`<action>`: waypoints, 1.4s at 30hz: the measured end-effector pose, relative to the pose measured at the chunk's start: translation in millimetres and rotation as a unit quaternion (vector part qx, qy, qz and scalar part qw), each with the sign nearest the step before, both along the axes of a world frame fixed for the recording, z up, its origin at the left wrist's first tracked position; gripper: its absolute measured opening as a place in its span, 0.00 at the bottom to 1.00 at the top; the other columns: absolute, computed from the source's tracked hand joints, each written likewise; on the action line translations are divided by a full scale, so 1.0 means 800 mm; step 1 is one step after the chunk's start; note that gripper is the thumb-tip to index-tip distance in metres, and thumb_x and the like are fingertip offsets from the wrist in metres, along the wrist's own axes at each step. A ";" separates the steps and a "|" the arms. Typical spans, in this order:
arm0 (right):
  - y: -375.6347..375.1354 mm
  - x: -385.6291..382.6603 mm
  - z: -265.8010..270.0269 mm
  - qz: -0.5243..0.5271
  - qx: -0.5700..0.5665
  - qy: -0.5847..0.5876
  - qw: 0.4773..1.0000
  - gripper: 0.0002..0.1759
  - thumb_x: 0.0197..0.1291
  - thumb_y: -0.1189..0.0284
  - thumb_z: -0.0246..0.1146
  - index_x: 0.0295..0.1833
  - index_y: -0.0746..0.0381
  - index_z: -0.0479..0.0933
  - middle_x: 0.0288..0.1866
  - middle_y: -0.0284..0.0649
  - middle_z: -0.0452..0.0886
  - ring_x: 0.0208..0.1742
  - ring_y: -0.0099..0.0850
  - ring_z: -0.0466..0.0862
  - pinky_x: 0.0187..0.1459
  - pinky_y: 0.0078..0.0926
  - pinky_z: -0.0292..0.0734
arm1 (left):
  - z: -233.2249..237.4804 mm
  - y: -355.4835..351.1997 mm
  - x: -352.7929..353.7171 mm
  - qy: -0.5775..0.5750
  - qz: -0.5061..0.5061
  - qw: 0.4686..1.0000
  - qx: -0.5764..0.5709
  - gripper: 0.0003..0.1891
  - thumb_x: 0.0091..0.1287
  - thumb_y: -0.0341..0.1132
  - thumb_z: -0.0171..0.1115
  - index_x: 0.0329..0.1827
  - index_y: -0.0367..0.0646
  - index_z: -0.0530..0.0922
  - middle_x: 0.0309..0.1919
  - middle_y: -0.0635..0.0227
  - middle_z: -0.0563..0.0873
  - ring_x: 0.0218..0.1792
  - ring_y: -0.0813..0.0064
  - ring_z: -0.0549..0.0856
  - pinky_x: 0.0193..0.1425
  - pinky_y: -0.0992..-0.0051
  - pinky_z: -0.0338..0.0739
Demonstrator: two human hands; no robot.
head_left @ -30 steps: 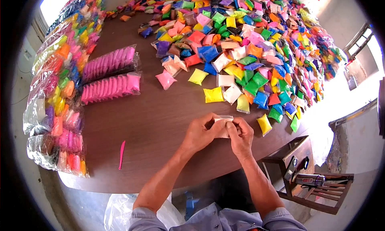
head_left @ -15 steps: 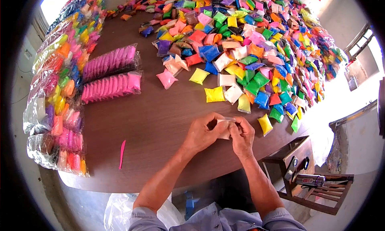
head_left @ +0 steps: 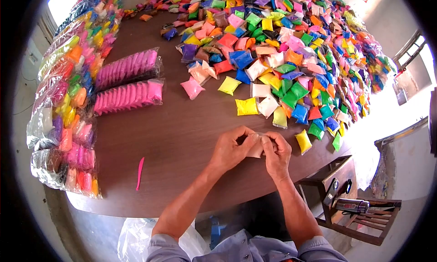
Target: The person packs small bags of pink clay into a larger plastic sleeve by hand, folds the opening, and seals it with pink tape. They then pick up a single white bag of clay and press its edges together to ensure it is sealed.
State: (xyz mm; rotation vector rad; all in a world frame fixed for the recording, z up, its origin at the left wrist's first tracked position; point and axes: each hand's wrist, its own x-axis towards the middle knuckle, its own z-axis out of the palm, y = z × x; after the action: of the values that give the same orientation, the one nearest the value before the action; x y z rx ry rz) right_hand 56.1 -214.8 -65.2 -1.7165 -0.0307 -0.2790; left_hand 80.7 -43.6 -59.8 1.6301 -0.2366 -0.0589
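Note:
Between my two hands is a small pale pinkish packet [head_left: 256,150], held just above the near part of the brown table [head_left: 182,157]. My left hand [head_left: 231,148] pinches its left side and top edge with thumb and fingers. On the other side my right hand [head_left: 276,155] grips it the same way, thumb on the face. My fingers hide much of the packet. Closest to my hands on the table are a pale yellow packet [head_left: 280,118] and a bright yellow packet [head_left: 303,142], each a sealed little pouch.
A big heap of colourful packets [head_left: 291,57] covers the back and right. Two clear bags of pink packets [head_left: 129,97] lie at left, beside a long row of filled bags [head_left: 63,121]. A pink plastic knife [head_left: 140,173] lies nearer. A wooden stool [head_left: 346,189] holds a metal flask [head_left: 350,204].
The top edge of the pale packet, showing between my fingertips before, is now more covered by them. My right thumb has shifted up. The view has moved slightly.

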 end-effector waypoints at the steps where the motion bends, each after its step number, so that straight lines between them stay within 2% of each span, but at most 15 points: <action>1: 0.000 0.001 -0.002 -0.010 -0.007 0.001 1.000 0.06 0.77 0.74 0.68 0.51 0.66 0.84 0.33 0.23 0.78 0.31 0.09 0.73 0.31 0.13 0.68 | 0.002 -0.001 -0.001 0.007 0.001 1.000 -0.017 0.08 0.78 0.32 0.69 0.50 0.36 0.88 0.36 0.74 0.89 0.38 0.85 0.83 0.42 0.79 0.80; 3: -0.002 0.001 -0.007 -0.015 -0.007 0.009 1.000 0.06 0.77 0.74 0.67 0.51 0.66 0.84 0.33 0.23 0.79 0.32 0.09 0.74 0.31 0.13 0.70 | 0.002 -0.002 -0.001 0.014 0.003 0.999 -0.035 0.08 0.78 0.32 0.68 0.51 0.36 0.88 0.36 0.73 0.89 0.38 0.84 0.83 0.42 0.79 0.80; 11: 0.004 0.000 0.004 -0.011 -0.019 0.019 1.000 0.08 0.78 0.74 0.66 0.54 0.66 0.84 0.36 0.25 0.82 0.34 0.10 0.78 0.34 0.12 0.74 | -0.004 0.004 0.003 -0.012 0.014 1.000 0.020 0.09 0.80 0.36 0.68 0.51 0.39 0.89 0.36 0.70 0.90 0.36 0.82 0.84 0.39 0.77 0.80; 15: 0.002 -0.002 0.006 0.014 -0.017 0.025 0.999 0.07 0.78 0.74 0.67 0.54 0.67 0.85 0.38 0.25 0.82 0.34 0.11 0.78 0.34 0.12 0.74 | -0.007 0.005 0.004 -0.022 0.005 0.999 0.027 0.08 0.80 0.35 0.68 0.50 0.39 0.89 0.36 0.71 0.90 0.36 0.82 0.84 0.40 0.77 0.81; 21: -0.004 0.000 -0.009 0.008 -0.017 0.007 1.000 0.06 0.78 0.76 0.68 0.54 0.66 0.86 0.39 0.24 0.82 0.35 0.10 0.77 0.34 0.12 0.73 | 0.000 -0.002 0.001 -0.015 0.008 1.000 -0.022 0.09 0.78 0.37 0.71 0.50 0.39 0.89 0.35 0.72 0.90 0.35 0.84 0.83 0.39 0.77 0.80; 24: -0.003 -0.001 -0.004 0.005 -0.011 0.002 1.000 0.06 0.77 0.76 0.68 0.54 0.65 0.86 0.39 0.24 0.81 0.36 0.10 0.76 0.35 0.12 0.72 | 0.009 -0.001 -0.001 0.005 0.003 1.000 -0.017 0.10 0.77 0.37 0.71 0.50 0.38 0.89 0.35 0.71 0.90 0.35 0.84 0.83 0.39 0.77 0.80; 26: -0.002 -0.001 -0.004 0.007 0.000 0.007 1.000 0.06 0.77 0.76 0.68 0.54 0.65 0.86 0.39 0.24 0.81 0.36 0.10 0.76 0.35 0.12 0.71 | 0.013 0.003 -0.001 0.004 -0.009 0.999 0.044 0.11 0.77 0.36 0.70 0.50 0.36 0.89 0.35 0.70 0.90 0.36 0.84 0.83 0.40 0.76 0.80; 32: 0.000 -0.001 0.001 0.002 0.006 -0.001 1.000 0.07 0.77 0.77 0.67 0.54 0.66 0.87 0.36 0.23 0.81 0.34 0.10 0.75 0.34 0.10 0.69 | 0.001 -0.001 0.000 -0.011 0.015 1.000 0.011 0.11 0.77 0.37 0.70 0.48 0.36 0.88 0.34 0.71 0.89 0.35 0.84 0.82 0.38 0.75 0.79; 36: -0.003 0.001 -0.007 -0.026 0.011 -0.001 1.000 0.07 0.76 0.78 0.68 0.54 0.67 0.87 0.36 0.22 0.81 0.34 0.09 0.74 0.34 0.10 0.68 | 0.011 0.003 0.000 0.018 0.002 0.999 0.044 0.11 0.76 0.37 0.70 0.49 0.36 0.88 0.35 0.71 0.90 0.36 0.84 0.83 0.39 0.75 0.79; 38: -0.004 0.001 -0.010 -0.032 0.008 -0.003 0.999 0.07 0.76 0.78 0.68 0.54 0.67 0.87 0.36 0.22 0.81 0.34 0.09 0.74 0.34 0.10 0.68 | 0.022 0.001 -0.003 0.026 -0.008 0.999 0.021 0.11 0.76 0.35 0.71 0.50 0.34 0.88 0.33 0.65 0.91 0.33 0.83 0.84 0.39 0.74 0.81; 42: -0.004 -0.001 -0.007 -0.012 0.006 -0.003 1.000 0.06 0.75 0.79 0.69 0.53 0.66 0.87 0.37 0.22 0.81 0.35 0.09 0.74 0.35 0.10 0.68 | 0.007 -0.004 -0.002 0.001 0.017 1.000 -0.021 0.10 0.75 0.34 0.71 0.49 0.35 0.88 0.33 0.65 0.91 0.34 0.82 0.85 0.39 0.74 0.82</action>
State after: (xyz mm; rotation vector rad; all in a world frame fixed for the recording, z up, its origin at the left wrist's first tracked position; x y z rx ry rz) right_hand 55.5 -217.7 -70.7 -1.7055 -0.0121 -0.3022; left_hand 79.0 -46.7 -54.6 1.5910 -0.2068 -0.0282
